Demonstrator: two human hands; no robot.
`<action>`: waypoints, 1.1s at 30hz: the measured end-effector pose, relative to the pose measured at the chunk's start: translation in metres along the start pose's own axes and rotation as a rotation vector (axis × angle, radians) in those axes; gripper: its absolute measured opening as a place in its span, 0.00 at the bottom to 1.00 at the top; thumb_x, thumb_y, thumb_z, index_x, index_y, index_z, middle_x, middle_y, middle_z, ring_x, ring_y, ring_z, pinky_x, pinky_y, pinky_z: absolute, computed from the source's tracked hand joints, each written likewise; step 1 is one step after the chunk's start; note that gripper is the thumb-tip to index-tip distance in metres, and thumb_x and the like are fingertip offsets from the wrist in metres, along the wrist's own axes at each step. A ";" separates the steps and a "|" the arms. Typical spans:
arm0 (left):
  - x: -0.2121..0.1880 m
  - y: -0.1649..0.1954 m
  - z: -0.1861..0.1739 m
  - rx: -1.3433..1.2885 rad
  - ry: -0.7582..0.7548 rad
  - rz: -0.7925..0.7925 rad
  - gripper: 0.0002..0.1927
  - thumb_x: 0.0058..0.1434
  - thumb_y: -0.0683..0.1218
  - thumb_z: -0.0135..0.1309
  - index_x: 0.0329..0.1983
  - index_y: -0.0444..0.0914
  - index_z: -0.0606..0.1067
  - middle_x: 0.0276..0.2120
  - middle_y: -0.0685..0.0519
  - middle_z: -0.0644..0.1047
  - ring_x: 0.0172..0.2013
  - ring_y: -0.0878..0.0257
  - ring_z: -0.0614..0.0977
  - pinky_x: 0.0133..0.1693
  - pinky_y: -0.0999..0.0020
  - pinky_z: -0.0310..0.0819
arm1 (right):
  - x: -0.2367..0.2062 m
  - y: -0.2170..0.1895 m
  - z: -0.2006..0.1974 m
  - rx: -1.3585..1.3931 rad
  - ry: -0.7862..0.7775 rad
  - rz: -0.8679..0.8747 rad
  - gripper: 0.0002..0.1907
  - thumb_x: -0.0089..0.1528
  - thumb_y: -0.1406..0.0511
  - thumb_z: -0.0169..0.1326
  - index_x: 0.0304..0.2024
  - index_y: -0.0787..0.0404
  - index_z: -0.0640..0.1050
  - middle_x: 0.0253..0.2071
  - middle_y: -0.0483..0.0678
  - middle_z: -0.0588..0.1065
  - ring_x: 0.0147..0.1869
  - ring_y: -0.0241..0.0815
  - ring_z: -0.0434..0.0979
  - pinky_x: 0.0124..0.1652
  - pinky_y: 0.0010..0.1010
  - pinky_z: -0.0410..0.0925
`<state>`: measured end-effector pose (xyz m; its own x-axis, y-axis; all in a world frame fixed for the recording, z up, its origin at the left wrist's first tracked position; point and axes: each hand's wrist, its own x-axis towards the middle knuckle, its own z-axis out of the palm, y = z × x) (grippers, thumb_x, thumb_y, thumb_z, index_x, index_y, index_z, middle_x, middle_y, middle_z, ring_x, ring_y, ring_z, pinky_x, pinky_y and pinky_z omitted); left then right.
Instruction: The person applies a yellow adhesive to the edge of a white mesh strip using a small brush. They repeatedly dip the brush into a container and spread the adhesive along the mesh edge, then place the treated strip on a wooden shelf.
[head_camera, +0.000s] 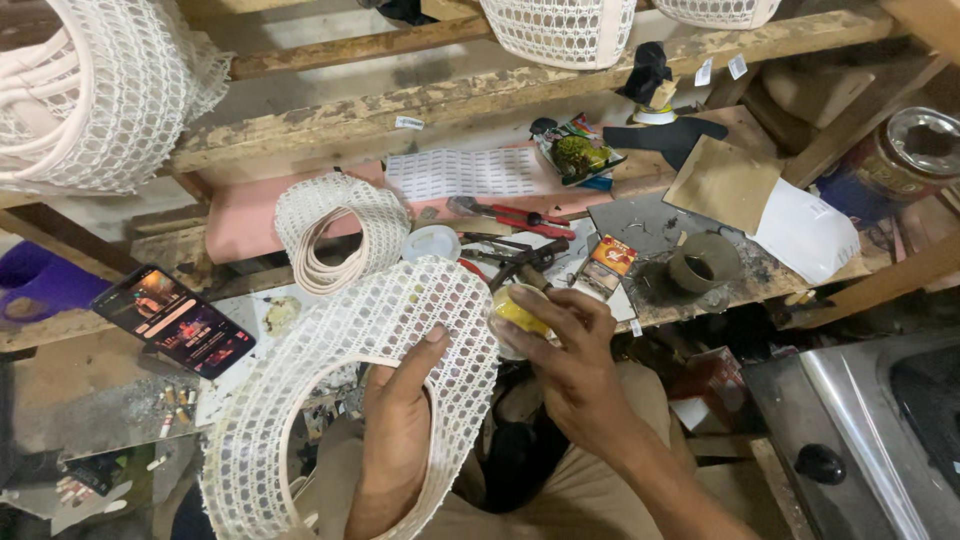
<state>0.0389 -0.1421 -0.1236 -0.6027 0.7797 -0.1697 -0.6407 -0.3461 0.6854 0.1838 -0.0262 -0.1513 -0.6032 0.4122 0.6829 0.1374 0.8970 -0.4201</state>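
1. The left hand (400, 440) grasps a white mesh strip (350, 340) at its inner edge, with the thumb on top.
2. The lower end of the strip is cut off by the frame edge.
3. The strip curves like an arch; its long axis runs from lower left to upper right, above the person's lap.
4. The right hand (565, 360) is clenched on a small yellow object (518, 312), perhaps a container, mostly hidden by the fingers.
5. A phone (175, 320) lies on the workbench (90, 395) to the left.

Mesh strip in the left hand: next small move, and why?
Probably bring the right hand across to the mesh strip. Its fingers pinch a small yellow tub right beside the strip's edge, while the left hand props the strip from beneath, thumb on top.
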 end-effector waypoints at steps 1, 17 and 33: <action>0.000 0.000 0.000 0.006 -0.018 0.024 0.17 0.64 0.40 0.53 0.55 0.31 0.76 0.45 0.48 0.81 0.43 0.61 0.82 0.47 0.64 0.76 | -0.003 -0.001 0.002 0.048 0.034 0.024 0.33 0.56 0.79 0.55 0.61 0.46 0.77 0.71 0.40 0.67 0.69 0.50 0.62 0.68 0.39 0.57; -0.005 0.002 0.011 0.049 0.018 0.142 0.16 0.66 0.41 0.52 0.56 0.30 0.75 0.45 0.47 0.81 0.42 0.62 0.82 0.43 0.67 0.77 | -0.001 -0.015 0.001 -0.047 0.046 0.088 0.33 0.52 0.81 0.52 0.56 0.47 0.80 0.67 0.47 0.70 0.67 0.52 0.62 0.66 0.40 0.54; 0.004 -0.029 -0.022 0.101 -0.069 0.025 0.12 0.69 0.40 0.54 0.49 0.24 0.76 0.38 0.49 0.80 0.33 0.69 0.76 0.35 0.73 0.70 | 0.014 0.018 0.007 0.255 -0.113 0.390 0.32 0.68 0.60 0.54 0.74 0.58 0.65 0.52 0.47 0.77 0.52 0.42 0.77 0.54 0.37 0.69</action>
<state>0.0447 -0.1404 -0.1593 -0.5815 0.8068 -0.1048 -0.5728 -0.3145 0.7570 0.1723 -0.0053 -0.1538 -0.6285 0.6776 0.3818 0.1819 0.6053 -0.7749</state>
